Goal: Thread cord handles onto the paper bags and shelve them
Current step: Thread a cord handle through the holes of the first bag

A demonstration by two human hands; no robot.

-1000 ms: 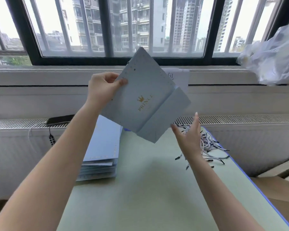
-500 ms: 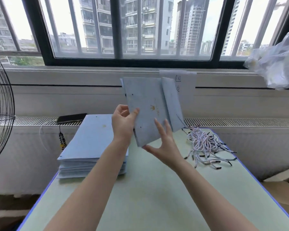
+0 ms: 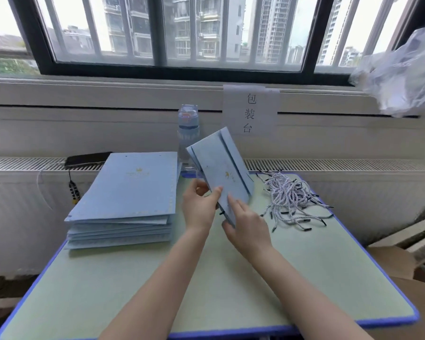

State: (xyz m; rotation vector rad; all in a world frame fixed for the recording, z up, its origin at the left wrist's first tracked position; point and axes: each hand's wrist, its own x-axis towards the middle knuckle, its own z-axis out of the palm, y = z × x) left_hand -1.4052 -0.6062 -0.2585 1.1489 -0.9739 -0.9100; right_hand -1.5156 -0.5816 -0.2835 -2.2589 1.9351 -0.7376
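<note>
A barred window (image 3: pixel 157 67) with tower blocks beyond fills the far wall. Below it run a sill, a paper sign (image 3: pixel 250 111) with three characters and a long radiator grille. Against them stands a pale green table (image 3: pixel 206 290) with a blue edge. A crumpled clear plastic bag (image 3: pixel 402 69) hangs at the upper right, and a phone (image 3: pixel 87 158) lies on the ledge at the far left.

On the far left of the table lies a stack of flat bags (image 3: pixel 130 192), all blue and none with a handle that I can see. At the far right is a loose pile of cords (image 3: pixel 292 195), white twist with black tips. A water bottle (image 3: pixel 187 128) stands between them at the far edge.

One paper bag (image 3: pixel 221 168), folded flat, is held tilted above the table's middle, between the stack and the cords. The left hand (image 3: pixel 198 207) pinches its lower left edge, thumb on the printed face. The right hand (image 3: pixel 248 227) clasps the lower end, forefinger laid along the face and the other fingers curled beneath. A small dark tip shows at the bag's edge between the hands; whether it is a cord end I cannot tell.

By my judgement the work is near its start. No finished bag or shelf is in view, and the stack and the cord pile both look full.
</note>
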